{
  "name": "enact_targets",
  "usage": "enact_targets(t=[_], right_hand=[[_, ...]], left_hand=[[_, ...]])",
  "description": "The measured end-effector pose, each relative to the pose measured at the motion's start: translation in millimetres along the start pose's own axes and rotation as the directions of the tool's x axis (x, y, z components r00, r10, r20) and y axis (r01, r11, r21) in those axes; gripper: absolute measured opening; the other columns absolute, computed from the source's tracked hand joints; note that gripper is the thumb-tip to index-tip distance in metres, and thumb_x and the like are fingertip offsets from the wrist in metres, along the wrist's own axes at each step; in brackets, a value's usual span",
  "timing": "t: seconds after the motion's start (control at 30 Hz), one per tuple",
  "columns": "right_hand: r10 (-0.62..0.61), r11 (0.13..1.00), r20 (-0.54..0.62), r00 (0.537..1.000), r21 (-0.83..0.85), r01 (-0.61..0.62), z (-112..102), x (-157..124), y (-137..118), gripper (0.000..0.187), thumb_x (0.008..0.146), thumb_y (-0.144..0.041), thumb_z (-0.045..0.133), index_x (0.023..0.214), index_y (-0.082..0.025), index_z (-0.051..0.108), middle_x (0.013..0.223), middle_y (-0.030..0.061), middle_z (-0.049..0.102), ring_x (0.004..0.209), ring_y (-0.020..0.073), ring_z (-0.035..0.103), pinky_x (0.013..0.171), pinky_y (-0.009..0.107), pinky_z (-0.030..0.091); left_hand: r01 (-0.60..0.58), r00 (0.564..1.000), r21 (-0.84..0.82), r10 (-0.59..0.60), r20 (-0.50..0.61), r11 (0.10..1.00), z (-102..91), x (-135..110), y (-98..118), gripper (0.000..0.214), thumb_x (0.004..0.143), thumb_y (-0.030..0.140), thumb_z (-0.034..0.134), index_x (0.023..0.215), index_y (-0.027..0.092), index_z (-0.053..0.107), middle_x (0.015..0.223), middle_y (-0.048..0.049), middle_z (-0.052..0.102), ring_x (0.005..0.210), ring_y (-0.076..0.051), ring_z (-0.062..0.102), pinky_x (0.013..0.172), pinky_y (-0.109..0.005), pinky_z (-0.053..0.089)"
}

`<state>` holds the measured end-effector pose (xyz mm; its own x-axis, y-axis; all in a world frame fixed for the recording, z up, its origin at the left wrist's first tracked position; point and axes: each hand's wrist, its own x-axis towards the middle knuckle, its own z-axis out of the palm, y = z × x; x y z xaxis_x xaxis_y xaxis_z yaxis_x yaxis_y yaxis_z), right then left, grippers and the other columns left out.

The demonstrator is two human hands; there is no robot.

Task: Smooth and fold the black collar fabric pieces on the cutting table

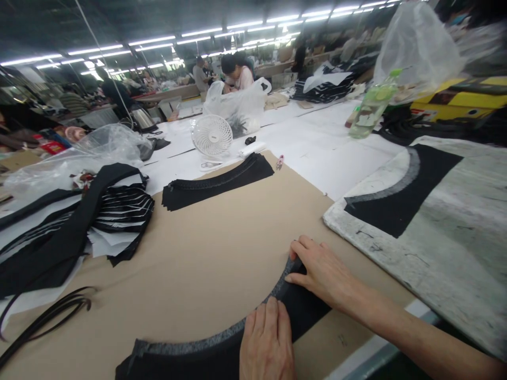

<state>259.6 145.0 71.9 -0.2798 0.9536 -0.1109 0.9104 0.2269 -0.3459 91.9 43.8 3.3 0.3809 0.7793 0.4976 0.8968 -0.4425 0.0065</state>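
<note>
The left hand [267, 343] lies flat and open, palm down, fingers together, pressing on a curved black fabric piece [190, 361] near its grey-edged inner rim. The right hand [322, 272] rests on the far end of the same piece, fingers stretched out with the thumb on the cloth; whether it pinches the corner or only presses, I cannot tell. The piece arcs across the near edge of the desk, on a tan paper sheet [222, 248].

Farther up the sheet sits a stack of similar black curved pieces [217, 182]. To the left is a heap of black and striped fabric [119, 211]. To the right lies a worn grey board [447, 248] with a black shape on it. Behind stand a small white fan [212, 135] and a clear plastic bag [237, 105].
</note>
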Motion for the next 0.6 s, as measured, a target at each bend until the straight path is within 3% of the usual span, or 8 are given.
enact_targets(t=[0.13,0.3,0.47,0.6], right_hand=[[0.005,1.000,-0.020,1.000,0.016,-0.005,3,0,-1,0.034,0.070,-0.024,0.081,0.090,-0.020,0.054,0.093,0.0027,0.057,0.080,0.0207,0.054,0.072,0.033,0.039],[-0.002,0.997,-0.033,0.999,0.072,0.004,6,3,6,0.034,0.070,-0.023,0.079,0.092,-0.020,0.053,0.095,0.0034,0.058,0.084,0.0212,0.054,0.077,0.034,0.040],[0.019,0.944,-0.005,1.000,0.329,-0.016,-2,7,23,0.015,0.082,-0.017,0.057,0.095,-0.021,0.054,0.084,0.0001,0.058,0.076,0.0164,0.055,0.069,0.029,0.040],[0.013,0.928,-0.039,0.999,0.372,0.002,-4,10,30,0.012,0.083,-0.015,0.048,0.091,-0.021,0.055,0.075,-0.0010,0.057,0.071,0.0158,0.054,0.066,0.028,0.039]], left_hand=[[0.080,0.997,-0.058,-0.080,-0.009,0.995,9.6,8,15,0.040,0.084,0.005,0.042,0.121,0.009,0.057,0.106,-0.0105,0.062,0.094,-0.023,0.054,0.080,-0.037,0.046],[0.145,0.989,-0.083,-0.146,0.000,0.986,20.8,9,24,0.038,0.083,0.006,0.046,0.118,0.008,0.059,0.099,-0.0106,0.060,0.090,-0.023,0.055,0.078,-0.040,0.047],[0.148,0.989,-0.088,-0.146,0.020,0.985,21.3,10,24,0.037,0.083,0.007,0.048,0.118,0.008,0.058,0.096,-0.0095,0.058,0.088,-0.023,0.053,0.076,-0.039,0.046],[0.160,0.986,-0.089,-0.156,0.053,0.983,21.3,12,24,0.039,0.083,0.009,0.048,0.122,0.009,0.057,0.091,-0.0070,0.057,0.083,-0.022,0.051,0.073,-0.038,0.045]])
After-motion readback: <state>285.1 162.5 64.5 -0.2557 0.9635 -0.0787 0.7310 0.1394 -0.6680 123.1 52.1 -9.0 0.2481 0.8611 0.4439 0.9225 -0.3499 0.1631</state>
